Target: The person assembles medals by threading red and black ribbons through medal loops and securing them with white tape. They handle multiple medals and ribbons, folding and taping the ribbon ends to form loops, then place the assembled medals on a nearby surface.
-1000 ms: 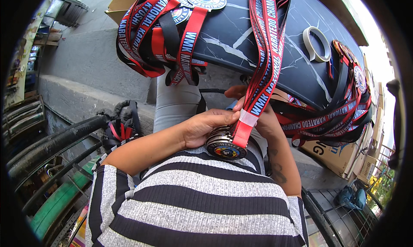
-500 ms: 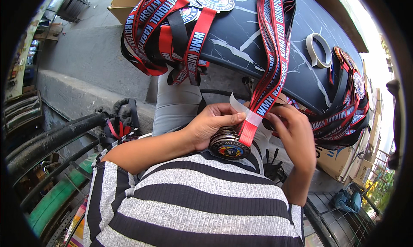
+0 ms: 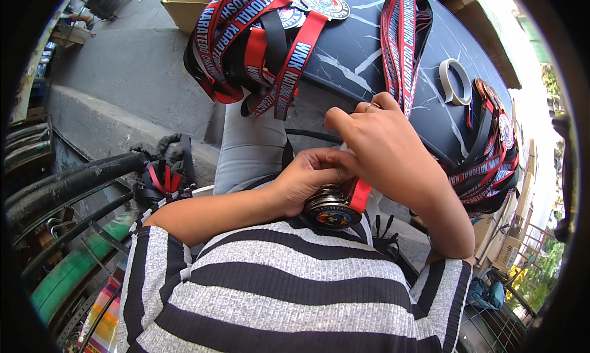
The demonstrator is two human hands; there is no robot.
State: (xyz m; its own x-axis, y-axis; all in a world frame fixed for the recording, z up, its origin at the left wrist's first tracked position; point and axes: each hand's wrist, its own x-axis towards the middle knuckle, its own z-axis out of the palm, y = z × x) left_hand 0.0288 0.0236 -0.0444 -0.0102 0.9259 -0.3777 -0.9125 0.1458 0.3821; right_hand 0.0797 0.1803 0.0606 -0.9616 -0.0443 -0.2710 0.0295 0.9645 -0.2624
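From the head camera, a stack of medals [image 3: 335, 216] sits before a person's striped shirt [image 3: 295, 279], its ribbons [image 3: 401, 39] running onto the table [image 3: 335, 70]. The left hand [image 3: 307, 178] pinches the ribbons beside the stack, thumb and finger together; the right hand [image 3: 382, 149] arches over, fingers curled, their hold impossible to tell. The gathering looks done; any binding is hidden beneath that hand. The left bundle [image 3: 236, 46] and right bundle [image 3: 488, 168] lie apart from both hands, tape [image 3: 444, 82] near the latter.
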